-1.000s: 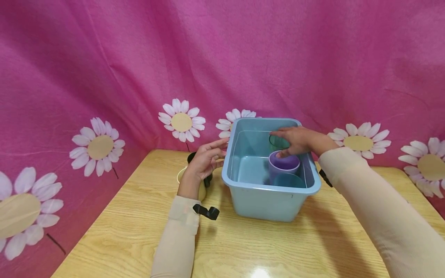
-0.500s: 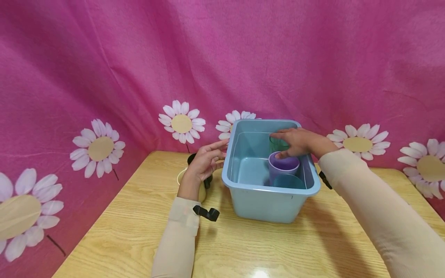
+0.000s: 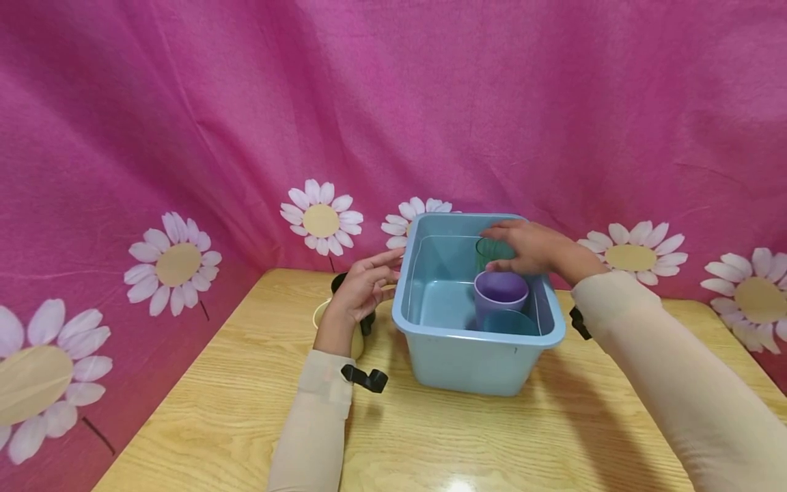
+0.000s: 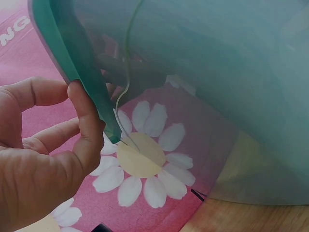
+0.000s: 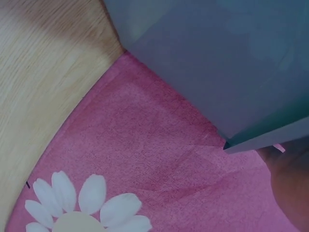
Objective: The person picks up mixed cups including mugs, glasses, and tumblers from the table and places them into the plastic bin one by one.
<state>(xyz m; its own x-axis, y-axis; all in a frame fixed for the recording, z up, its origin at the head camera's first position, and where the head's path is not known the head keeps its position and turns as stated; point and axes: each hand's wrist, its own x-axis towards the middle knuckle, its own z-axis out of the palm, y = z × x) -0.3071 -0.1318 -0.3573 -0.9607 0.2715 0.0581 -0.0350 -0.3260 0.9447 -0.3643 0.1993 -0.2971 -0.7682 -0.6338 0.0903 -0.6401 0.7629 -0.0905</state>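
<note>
The light-blue basin (image 3: 473,362) stands on the wooden table. Its left rim is touched from outside by my left hand (image 3: 359,290), whose fingers look relaxed; the left wrist view shows the thumb and a finger (image 4: 46,92) at the rim. Over the basin's right side hovers my right hand (image 3: 535,249), fingers spread above a clear green glass (image 3: 486,254); contact with it is hard to tell. A purple cup (image 3: 504,290) stands just in front of that glass, and a bluish clear glass (image 3: 510,321) nearest me. All three line the basin's right wall.
Left of the basin, partly hidden behind my left wrist, are a pale yellow cup (image 3: 358,342) and a black object (image 3: 367,322). A pink cloth (image 3: 393,102) with large daisies hangs behind the wooden table (image 3: 246,396).
My right hand has risen slightly and moved right, its thumb lifting away from the purple cup's rim. The left hand stays at the basin's rim.
</note>
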